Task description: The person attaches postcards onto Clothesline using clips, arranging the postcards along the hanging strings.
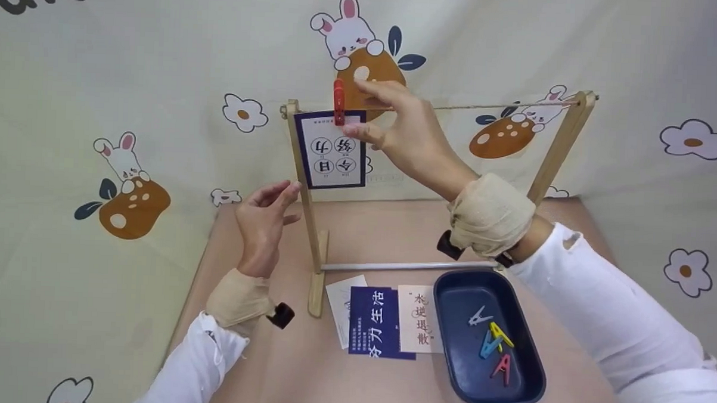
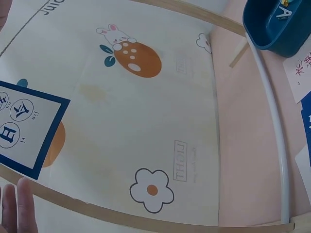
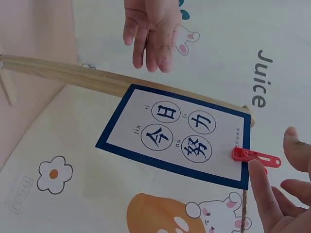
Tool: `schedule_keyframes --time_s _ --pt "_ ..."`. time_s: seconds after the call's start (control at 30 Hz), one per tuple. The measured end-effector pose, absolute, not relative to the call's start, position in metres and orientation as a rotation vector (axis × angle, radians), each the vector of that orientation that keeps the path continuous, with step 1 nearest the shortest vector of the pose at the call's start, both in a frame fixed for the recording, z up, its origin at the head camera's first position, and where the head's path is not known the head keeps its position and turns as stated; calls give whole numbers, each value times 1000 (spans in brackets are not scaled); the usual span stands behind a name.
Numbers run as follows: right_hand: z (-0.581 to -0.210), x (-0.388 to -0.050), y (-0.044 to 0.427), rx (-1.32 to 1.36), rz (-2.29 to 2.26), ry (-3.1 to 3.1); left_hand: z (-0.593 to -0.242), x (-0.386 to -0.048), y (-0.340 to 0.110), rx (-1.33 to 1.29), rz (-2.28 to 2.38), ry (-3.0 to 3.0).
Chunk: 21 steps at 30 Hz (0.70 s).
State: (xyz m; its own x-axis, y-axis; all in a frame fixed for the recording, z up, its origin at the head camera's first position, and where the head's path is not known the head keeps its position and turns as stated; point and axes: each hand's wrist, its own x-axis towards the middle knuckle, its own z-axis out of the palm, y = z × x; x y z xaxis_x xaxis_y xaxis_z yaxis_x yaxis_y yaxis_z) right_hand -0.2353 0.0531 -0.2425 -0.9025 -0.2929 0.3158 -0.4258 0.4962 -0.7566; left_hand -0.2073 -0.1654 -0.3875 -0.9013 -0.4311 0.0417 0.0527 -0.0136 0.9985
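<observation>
Blue-bordered white paper card hangs by red plastic clip at left end of pale wooden frame. Right hand there, thumb and forefinger apart; left hand outside frame, fingers loosely bent.

The blue-bordered rectangular card is made of matt paper, the slim red clothespin of smooth plastic, the pale upright frame of wood.
</observation>
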Motion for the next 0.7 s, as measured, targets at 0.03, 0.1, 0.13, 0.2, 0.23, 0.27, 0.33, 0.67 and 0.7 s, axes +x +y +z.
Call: schedule_keyframes --time_s 0.03,0.1,0.13,0.2,0.23,0.27,0.33,0.67,0.7 --pt "-245 -231 56 650 1357 -2579 -389 -206 -166 390 -1965 -1939" --pt "-251 -222 63 693 1334 -2554 -391 -204 -166 362 -1921 -1954" --pt "-254 -218 66 710 1319 -2541 -391 -203 -166 344 -1893 -1960" --pt "-259 -211 74 738 1328 -2507 -391 -201 -166 301 -1834 -1961" --pt "-261 -208 78 744 1335 -2491 -392 -201 -165 281 -1811 -1963" --pt "-263 -205 82 746 1344 -2477 -392 -200 -164 267 -1797 -1966" --pt "-267 -200 90 741 1370 -2454 -392 -198 -159 245 -1787 -1984" --pt "-296 -170 121 783 1439 -2352 -414 -175 -123 44 -1682 -2184" --pt "-300 -168 124 782 1432 -2323 -419 -173 -117 13 -1689 -2186"
